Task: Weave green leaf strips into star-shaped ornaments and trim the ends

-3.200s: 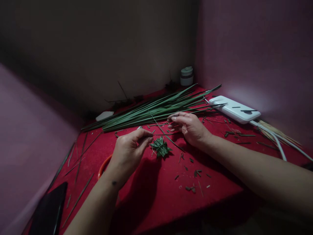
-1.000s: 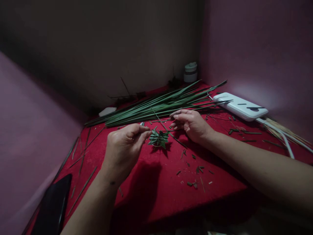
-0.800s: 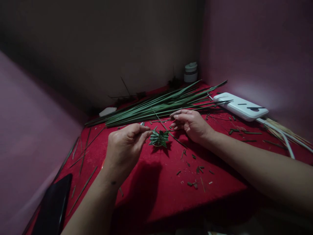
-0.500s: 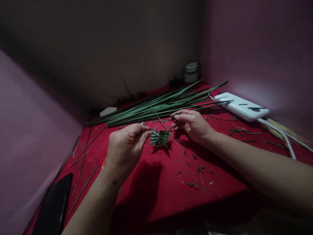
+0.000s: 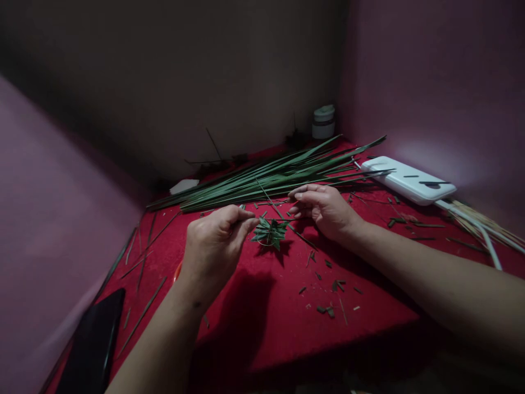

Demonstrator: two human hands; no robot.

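A small spiky green leaf ornament (image 5: 269,233) hangs between my hands on a thin dark stick, just above the red cloth (image 5: 283,328). The stick's left end is pinched between the thumb and fingertips of my left hand (image 5: 215,241). On the other side, my right hand (image 5: 322,208) has its thumb and index finger together at the stick's right end, the other fingers loosely curled. A bit of something metallic shows behind my left fingers, mostly hidden. Behind both hands lies a bundle of long green leaf strips (image 5: 262,180).
At the right sits a white device (image 5: 406,178) with a cable, beside thin pale sticks (image 5: 479,219). A lidded jar (image 5: 324,123) stands in the back corner. A black phone (image 5: 92,339) lies at the left edge. Leaf scraps (image 5: 326,311) dot the cloth.
The spiky ornament has turned a little on its stick. Both hands keep their grips; the whole view has shifted slightly.
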